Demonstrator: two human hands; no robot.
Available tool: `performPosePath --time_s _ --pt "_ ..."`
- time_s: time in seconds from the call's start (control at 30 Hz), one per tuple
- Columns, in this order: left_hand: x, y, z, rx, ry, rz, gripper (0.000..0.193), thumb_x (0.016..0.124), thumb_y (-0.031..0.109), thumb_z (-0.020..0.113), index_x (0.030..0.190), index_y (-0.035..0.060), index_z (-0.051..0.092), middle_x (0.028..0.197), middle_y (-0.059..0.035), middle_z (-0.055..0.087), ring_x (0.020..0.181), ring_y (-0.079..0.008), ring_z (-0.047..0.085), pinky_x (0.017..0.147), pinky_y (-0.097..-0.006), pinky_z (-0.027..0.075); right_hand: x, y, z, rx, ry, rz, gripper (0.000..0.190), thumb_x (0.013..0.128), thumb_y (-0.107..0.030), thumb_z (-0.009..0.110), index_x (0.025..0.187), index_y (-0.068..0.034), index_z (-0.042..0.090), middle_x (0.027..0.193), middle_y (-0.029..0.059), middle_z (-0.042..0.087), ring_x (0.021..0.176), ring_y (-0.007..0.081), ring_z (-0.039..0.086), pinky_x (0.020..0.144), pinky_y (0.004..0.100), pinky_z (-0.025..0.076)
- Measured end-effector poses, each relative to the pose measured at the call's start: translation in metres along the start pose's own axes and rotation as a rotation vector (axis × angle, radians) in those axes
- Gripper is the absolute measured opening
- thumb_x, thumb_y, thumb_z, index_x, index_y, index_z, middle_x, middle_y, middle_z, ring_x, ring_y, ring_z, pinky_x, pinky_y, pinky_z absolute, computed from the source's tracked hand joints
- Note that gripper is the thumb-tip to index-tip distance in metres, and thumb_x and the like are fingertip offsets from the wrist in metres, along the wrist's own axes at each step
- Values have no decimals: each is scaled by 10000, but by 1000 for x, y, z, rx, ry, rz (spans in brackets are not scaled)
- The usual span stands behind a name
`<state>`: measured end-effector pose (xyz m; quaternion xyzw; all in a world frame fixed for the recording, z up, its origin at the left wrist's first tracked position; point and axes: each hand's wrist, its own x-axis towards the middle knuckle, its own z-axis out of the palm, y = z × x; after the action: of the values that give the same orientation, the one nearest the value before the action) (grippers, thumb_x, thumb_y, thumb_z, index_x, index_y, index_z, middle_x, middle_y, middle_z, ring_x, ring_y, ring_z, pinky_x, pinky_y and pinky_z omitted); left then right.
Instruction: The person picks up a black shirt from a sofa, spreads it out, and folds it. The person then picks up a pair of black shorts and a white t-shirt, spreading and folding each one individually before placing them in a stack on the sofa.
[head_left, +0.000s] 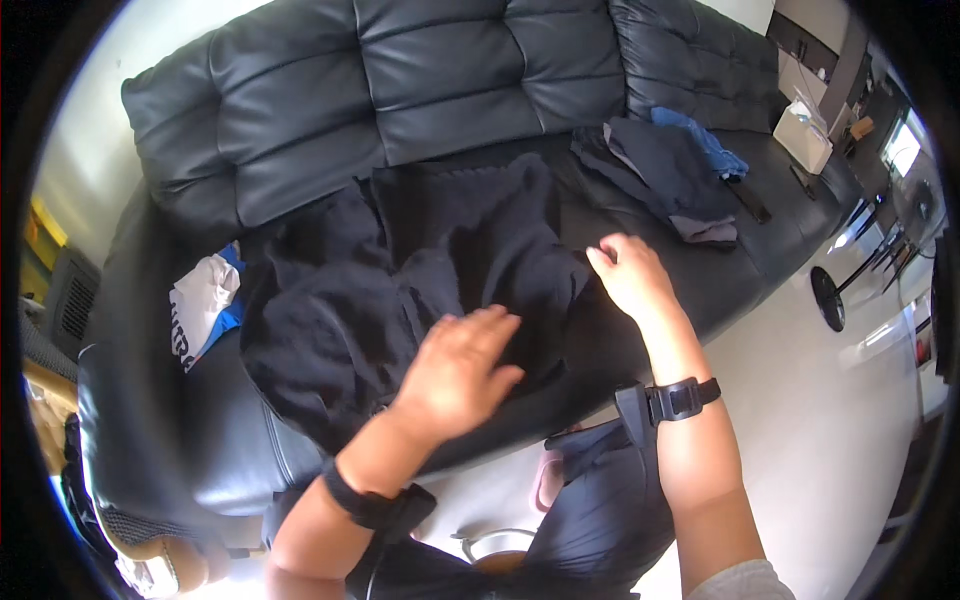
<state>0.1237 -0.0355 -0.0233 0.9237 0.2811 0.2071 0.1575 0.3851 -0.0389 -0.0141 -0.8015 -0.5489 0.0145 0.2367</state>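
A black cloth garment (472, 225) lies spread over the seat of a black leather sofa (292, 105), its surface wrinkled. My left hand (457, 371) is over the garment's lower middle, palm down and blurred, with the thumb apart from the fingers. Whether its palm touches the cloth cannot be made out. At the garment's right edge is my right hand (634, 277), its fingers curled towards the thumb. The fingertips are close to the fabric, but any cloth between them is hidden.
Dark folded clothes (667, 172) and a blue denim piece (701, 139) lie on the right seat. A white and blue printed cloth (206, 300) rests at the left. Beyond are a tissue box (804, 139) and a fan with a round black base (827, 298).
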Motion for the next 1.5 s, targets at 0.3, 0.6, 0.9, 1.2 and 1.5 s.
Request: performPosePath --time_s 0.3,0.6,0.9,1.2,1.5 --pt "16 24 45 -10 76 -30 694 805 159 634 1419 159 312 1300 -166 449 1139 -344 499 1015 -471 355 5 31 34 521 -227 -56 373 815 -116 635 1163 -5 560 1138 189 597 1065 334 570 910 355 445" --pt "13 27 42 -92 102 -131 279 748 -42 532 980 93 609 945 -112 505 947 -304 551 857 -365 470 -13 -28 19 -49 -279 -397 169 786 -79 530 862 -77 681 964 133 611 904 309 615 794 399 498" --pt "2 29 65 131 139 157 238 745 62 549 972 110 601 920 -104 475 899 -295 532 863 -400 462 7 -40 58 -95 -192 -16 154 815 -196 555 846 -59 620 840 141 656 818 342 635 718 415 515" --pt "6 27 60 77 51 105 220 756 103 546 972 101 588 929 -103 470 942 -277 522 886 -395 455 1 -53 36 1613 -517 527 98 865 -97 518 825 -51 595 855 69 624 810 174 609 744 303 498" --pt "1 30 63 124 -14 155 233 784 147 564 1013 108 587 960 -84 475 1016 -273 513 1020 -504 375 -5 -67 38 1598 -460 466 252 887 -210 573 1024 -1 606 1062 120 635 988 221 586 916 325 438"
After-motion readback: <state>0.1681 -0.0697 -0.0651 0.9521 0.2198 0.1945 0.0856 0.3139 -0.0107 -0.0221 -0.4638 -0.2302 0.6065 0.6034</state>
